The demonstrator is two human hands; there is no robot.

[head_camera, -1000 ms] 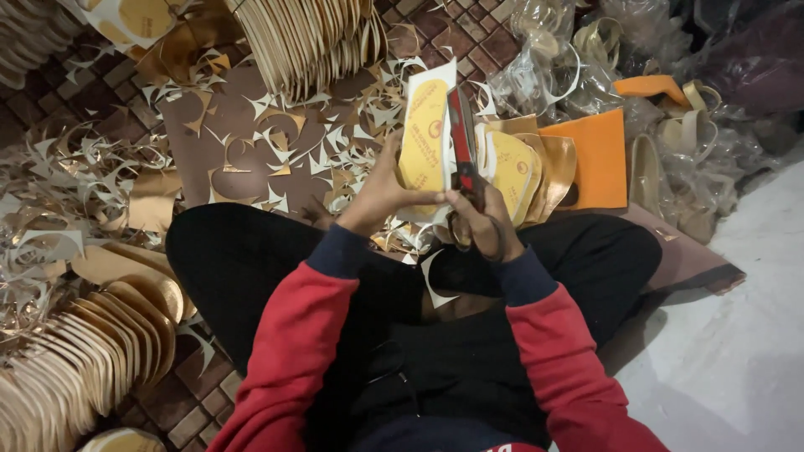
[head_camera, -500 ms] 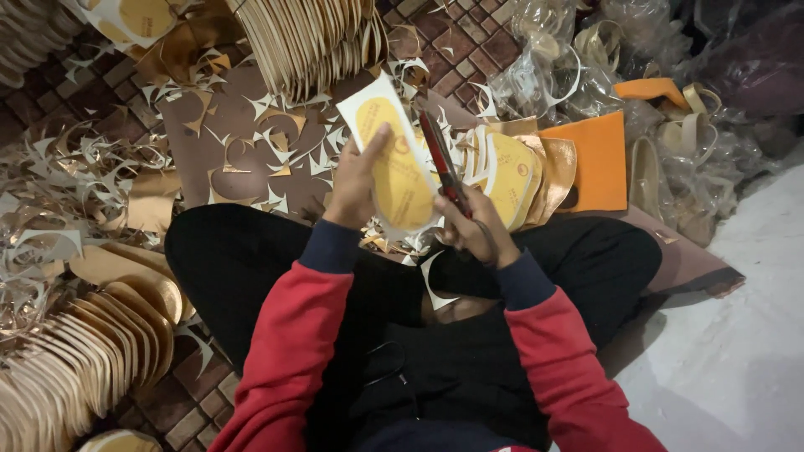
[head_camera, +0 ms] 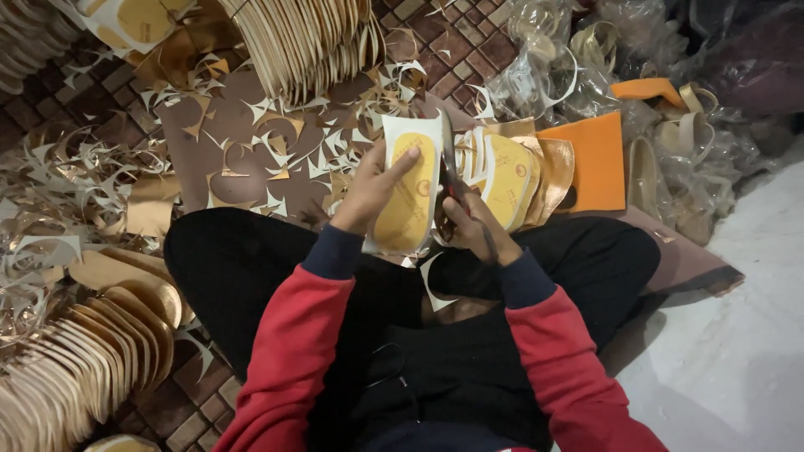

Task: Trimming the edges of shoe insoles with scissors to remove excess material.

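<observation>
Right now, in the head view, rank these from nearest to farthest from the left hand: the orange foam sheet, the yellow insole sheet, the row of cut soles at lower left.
1. Yellow insole sheet: held in the left hand.
2. Orange foam sheet: to the right, past the scissors.
3. Row of cut soles: far lower left, on the floor.

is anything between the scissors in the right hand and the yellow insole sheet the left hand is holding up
Nothing visible does. The left hand grips the white sheet with the yellow insole shape by its left edge, and the dark-bladed scissors in the right hand already sit against its right edge, with no scrap between.
</observation>
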